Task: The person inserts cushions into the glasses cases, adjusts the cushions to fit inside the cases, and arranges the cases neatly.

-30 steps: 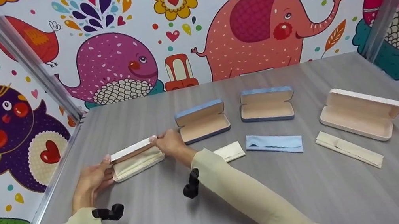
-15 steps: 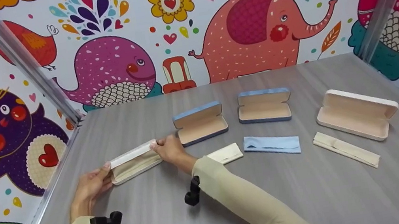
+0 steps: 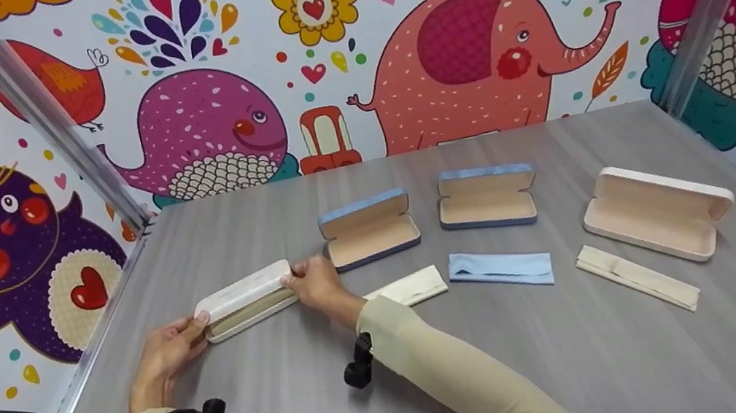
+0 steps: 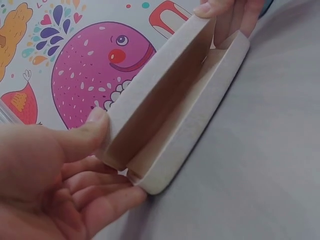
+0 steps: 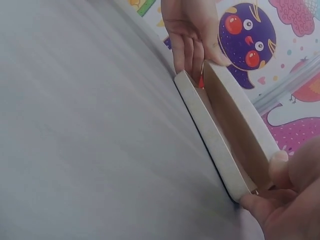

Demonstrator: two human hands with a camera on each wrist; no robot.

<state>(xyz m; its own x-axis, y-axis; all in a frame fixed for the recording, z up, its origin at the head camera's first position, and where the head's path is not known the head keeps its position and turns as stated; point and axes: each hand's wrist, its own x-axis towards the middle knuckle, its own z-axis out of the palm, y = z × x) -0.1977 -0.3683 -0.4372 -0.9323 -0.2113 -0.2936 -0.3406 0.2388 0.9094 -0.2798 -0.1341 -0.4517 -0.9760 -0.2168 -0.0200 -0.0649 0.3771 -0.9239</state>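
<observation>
A white hard glasses case (image 3: 242, 290) lies on the table at the left, its lid partly lowered and a narrow gap along the front. My left hand (image 3: 169, 350) holds its left end; in the left wrist view the thumb (image 4: 97, 120) presses the lid while the fingers touch the base. At the other end my right hand (image 3: 320, 284) grips the case, thumb on the lid (image 5: 242, 102) and fingers at the base's corner. In the gap the head view shows a shadowed beige strip; whether it is cloth or lining is hard to tell.
Two blue glasses cases (image 3: 374, 242) (image 3: 487, 211) stand with lids up behind. A white case (image 3: 651, 224), also with its lid up, is at the right. Folded cloths lie in front: cream (image 3: 418, 287), light blue (image 3: 500, 270) and beige (image 3: 638, 278). A patterned wall (image 3: 330, 57) closes the back.
The lid of the white case has come down toward the base, hiding most of the cream cloth seen inside earlier. Both hands have stayed at the case's ends.
</observation>
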